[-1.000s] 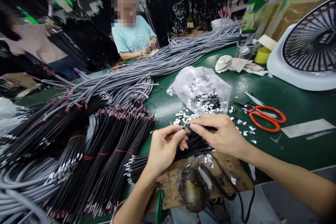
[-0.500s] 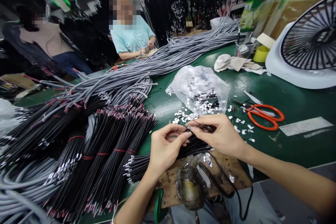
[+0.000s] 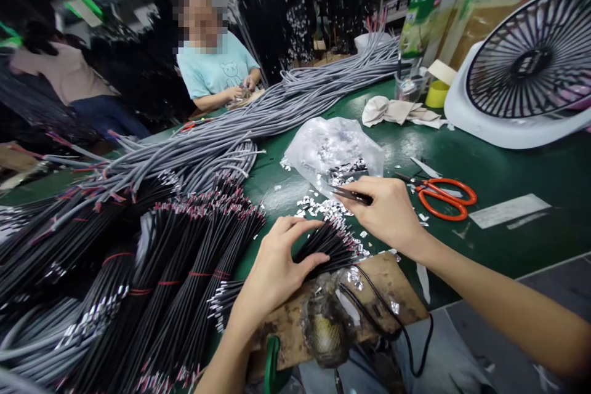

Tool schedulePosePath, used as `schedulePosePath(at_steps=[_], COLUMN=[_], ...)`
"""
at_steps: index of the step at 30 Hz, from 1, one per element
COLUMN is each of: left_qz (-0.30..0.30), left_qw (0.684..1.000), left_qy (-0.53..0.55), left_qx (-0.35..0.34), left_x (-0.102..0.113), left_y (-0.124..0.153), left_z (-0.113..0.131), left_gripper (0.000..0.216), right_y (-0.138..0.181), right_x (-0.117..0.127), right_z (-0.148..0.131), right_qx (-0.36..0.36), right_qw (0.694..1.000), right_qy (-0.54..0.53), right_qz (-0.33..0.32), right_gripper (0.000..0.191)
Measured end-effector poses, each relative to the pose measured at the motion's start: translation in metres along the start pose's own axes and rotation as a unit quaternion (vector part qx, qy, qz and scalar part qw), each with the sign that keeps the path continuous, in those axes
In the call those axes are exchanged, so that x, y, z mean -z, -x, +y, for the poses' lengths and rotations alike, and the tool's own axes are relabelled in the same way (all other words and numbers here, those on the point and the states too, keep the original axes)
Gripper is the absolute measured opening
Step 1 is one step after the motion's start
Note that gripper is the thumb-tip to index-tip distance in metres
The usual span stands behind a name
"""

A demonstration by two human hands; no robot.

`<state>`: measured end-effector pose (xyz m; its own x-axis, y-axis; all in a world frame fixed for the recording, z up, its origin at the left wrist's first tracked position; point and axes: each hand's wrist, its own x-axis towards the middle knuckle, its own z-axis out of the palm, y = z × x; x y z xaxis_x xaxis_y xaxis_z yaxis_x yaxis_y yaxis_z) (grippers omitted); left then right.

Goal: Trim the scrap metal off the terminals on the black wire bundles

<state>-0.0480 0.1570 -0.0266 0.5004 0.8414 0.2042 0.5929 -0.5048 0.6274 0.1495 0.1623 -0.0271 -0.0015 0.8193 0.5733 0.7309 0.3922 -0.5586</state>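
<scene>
My left hand (image 3: 277, 265) rests with fingers curled on a small fan of thin black wires (image 3: 325, 243) lying at the near edge of the green table (image 3: 508, 172). My right hand (image 3: 388, 212) hovers just right of it, pinching a dark slender tool or wire end (image 3: 353, 196) that points left toward scattered silver metal terminals (image 3: 323, 206). A clear plastic bag (image 3: 332, 148) with more terminals lies just behind. Bundles of black wires tied with red bands (image 3: 184, 258) lie to the left.
Long grey cables (image 3: 258, 123) run across the table. Orange scissors (image 3: 443, 194), a white fan (image 3: 526, 74), crumpled cloth (image 3: 397, 111) and a yellow tape roll (image 3: 436, 93) sit right. A worn wooden block (image 3: 383, 295) lies below my hands. A person in a teal shirt (image 3: 217, 71) works opposite.
My hands have parted: the right one moved up and right toward the terminals with the dark tool, while the left one settled down on the black wires. The view shifted slightly.
</scene>
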Motion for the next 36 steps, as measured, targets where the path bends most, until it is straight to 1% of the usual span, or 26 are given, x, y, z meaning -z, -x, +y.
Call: schedulePosePath(at_steps=[2,4,5,9,10,11,13,15,16,18,19,20,22,23,24,25,27,28,29,30,32,33,34,35,36], left_qz=[-0.023,-0.027,-0.019,0.016,0.019,0.020,0.009,-0.035,-0.068,-0.133,-0.155,-0.165,-0.158,-0.136,-0.100,-0.051,0.047,0.069,0.060,0.027,-0.057,-0.083,-0.088,-0.077,-0.058], left_qw=[0.998,0.997,0.997,0.995,0.994,0.993,0.992,0.991,0.989,0.983,0.979,0.978,0.978,0.979,0.980,0.977,0.956,0.945,0.939,0.942,0.959,0.968,0.976,0.982,0.985], left_qy=[-0.059,-0.071,-0.071,-0.097,-0.108,-0.116,-0.126,-0.126,-0.124,-0.118,-0.116,-0.117,-0.130,-0.145,-0.170,-0.204,-0.286,-0.318,-0.335,-0.333,-0.277,-0.235,-0.197,-0.168,-0.151], left_qx=[0.007,0.023,0.026,0.004,0.002,0.006,0.023,0.040,0.046,0.054,0.058,0.059,0.048,0.039,0.033,0.031,0.040,0.043,0.042,0.036,0.025,0.026,0.034,0.047,0.061], left_x=[0.003,0.004,0.003,-0.004,-0.006,-0.008,-0.007,-0.003,0.000,0.007,0.010,0.013,0.014,0.014,0.012,0.011,0.008,0.007,0.007,0.008,0.009,0.009,0.009,0.008,0.007], left_y=[-0.002,-0.004,-0.004,-0.007,-0.007,-0.007,-0.005,-0.002,-0.001,0.001,0.001,0.002,0.003,0.004,0.005,0.006,0.008,0.009,0.010,0.009,0.007,0.004,0.002,-0.001,-0.004], left_z=[-0.001,-0.003,-0.004,-0.008,-0.009,-0.012,-0.017,-0.022,-0.023,-0.021,-0.018,-0.015,-0.006,-0.003,0.000,0.002,0.003,0.002,0.001,-0.001,-0.004,-0.005,-0.006,-0.007,-0.007], left_gripper=[0.043,0.045,0.041,0.015,0.013,0.018,0.041,0.064,0.069,0.067,0.065,0.062,0.055,0.049,0.044,0.042,0.050,0.054,0.056,0.055,0.050,0.044,0.036,0.030,0.029], right_y=[-0.001,0.000,0.000,-0.001,-0.001,-0.001,-0.001,-0.001,-0.001,-0.002,-0.003,-0.003,-0.004,-0.004,-0.005,-0.005,-0.006,-0.006,-0.006,-0.006,-0.006,-0.006,-0.006,-0.005,-0.005], right_x=[0.001,0.000,-0.001,-0.002,-0.002,-0.003,-0.004,-0.004,-0.004,-0.003,-0.002,-0.001,0.002,0.002,0.003,0.004,0.005,0.006,0.007,0.007,0.008,0.008,0.008,0.008,0.008], right_z=[0.002,0.002,0.002,0.006,0.008,0.009,0.012,0.013,0.012,0.011,0.011,0.010,0.009,0.009,0.009,0.009,0.009,0.009,0.009,0.008,0.008,0.008,0.008,0.008,0.008], right_qx=[-0.012,-0.021,-0.024,-0.038,-0.043,-0.049,-0.061,-0.066,-0.066,-0.064,-0.063,-0.062,-0.064,-0.065,-0.067,-0.069,-0.070,-0.069,-0.068,-0.066,-0.063,-0.062,-0.059,-0.057,-0.054], right_qw=[1.000,0.999,0.999,0.998,0.997,0.996,0.992,0.988,0.986,0.986,0.986,0.987,0.989,0.991,0.992,0.993,0.995,0.995,0.995,0.995,0.996,0.996,0.996,0.996,0.996], right_qy=[0.001,-0.003,-0.004,-0.005,0.001,0.011,0.040,0.066,0.072,0.073,0.069,0.064,0.052,0.046,0.040,0.034,0.024,0.018,0.013,0.010,0.009,0.010,0.011,0.011,0.010], right_qz=[-0.015,-0.033,-0.039,-0.052,-0.060,-0.072,-0.101,-0.125,-0.132,-0.137,-0.136,-0.134,-0.121,-0.111,-0.100,-0.090,-0.073,-0.070,-0.068,-0.069,-0.070,-0.070,-0.072,-0.073,-0.075], right_gripper=[0.019,0.022,0.023,0.024,0.024,0.025,0.027,0.027,0.028,0.027,0.027,0.026,0.026,0.026,0.026,0.026,0.025,0.025,0.024,0.024,0.024,0.023,0.023,0.023,0.023])
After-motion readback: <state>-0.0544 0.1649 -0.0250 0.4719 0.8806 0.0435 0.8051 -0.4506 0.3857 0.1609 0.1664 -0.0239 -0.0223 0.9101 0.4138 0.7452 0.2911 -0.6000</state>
